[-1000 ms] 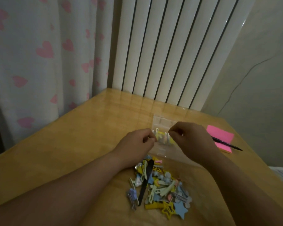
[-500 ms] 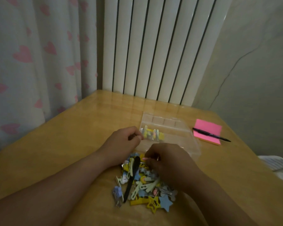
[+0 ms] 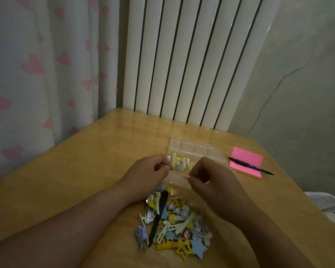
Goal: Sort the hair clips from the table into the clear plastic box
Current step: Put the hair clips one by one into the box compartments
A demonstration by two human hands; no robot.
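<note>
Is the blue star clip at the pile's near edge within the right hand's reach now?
Probably yes: the blue star clip lies mostly uncovered beside the right forearm. But the right hand, over the clear plastic box, seems to pinch a small yellow clip, so it should drop that first.

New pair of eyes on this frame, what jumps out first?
The bright pile of hair clips heaped on the table between the forearms, yellow and blue stars at its near end. Just beyond, both hands meet at the clear plastic box: the right hand pinches a small clip, the left hand curls at the box's left edge. A pink sticky pad with a pen across it lies to the right.
</note>
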